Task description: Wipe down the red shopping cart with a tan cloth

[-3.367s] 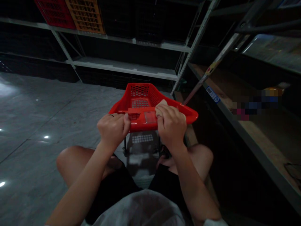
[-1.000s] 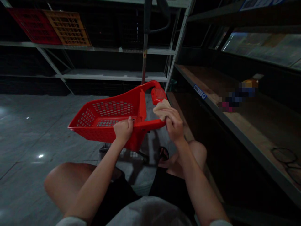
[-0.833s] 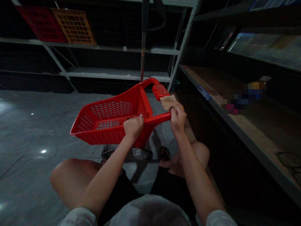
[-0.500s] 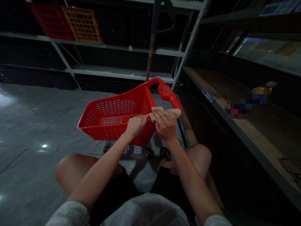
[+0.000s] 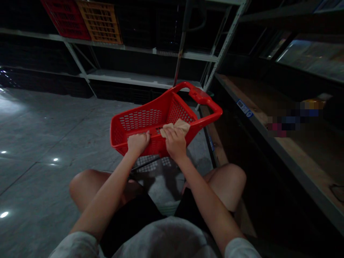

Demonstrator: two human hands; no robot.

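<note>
One red shopping cart (image 5: 156,145) ahead, one beige cloth (image 5: 183,125)
Left hand (image 5: 138,144): grip clamped on the cart's near side. Right hand (image 5: 176,144): grip clamped on the cloth, against that side. Behind: one red crate (image 5: 68,19), one orange crate (image 5: 100,22).

red crate (image 5: 67,18) beside orange crate (image 5: 100,22) on white rack (image 5: 129,77) | blue label (image 5: 244,108) on edge of wooden shelf (image 5: 303,154) | grey floor (image 5: 67,132)
</note>
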